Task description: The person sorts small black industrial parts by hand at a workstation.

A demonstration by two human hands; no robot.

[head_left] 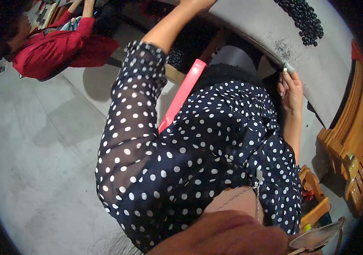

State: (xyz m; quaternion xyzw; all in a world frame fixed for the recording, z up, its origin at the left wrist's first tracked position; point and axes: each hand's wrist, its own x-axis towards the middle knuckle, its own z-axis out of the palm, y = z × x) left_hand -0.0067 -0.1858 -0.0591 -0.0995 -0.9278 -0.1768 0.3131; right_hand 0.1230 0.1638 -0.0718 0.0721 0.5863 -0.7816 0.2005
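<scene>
- Grey table: one, curved edge runs past both hands; right-hand grip sits at its near edge.
- Pink strip: one, flat and long, long axis slants from lower left to upper right, upper end toward the table underside, between the two arms, left of the right-hand grip.
- Dark bead pile: one heap, too many to count, on the tabletop above and right of the right-hand grip.
- Left hand: arm stretched up, forearm bare, dotted sleeve to the elbow; hand cut by the top edge of the view, grip cannot be told.
- Right hand: one, elbow bent, hand raised to the table edge, fingers curled, fingertips pinched on a small silvery piece.
- Small silvery piece: one, at the fingertips against the table edge; too small to tell its axis.
</scene>
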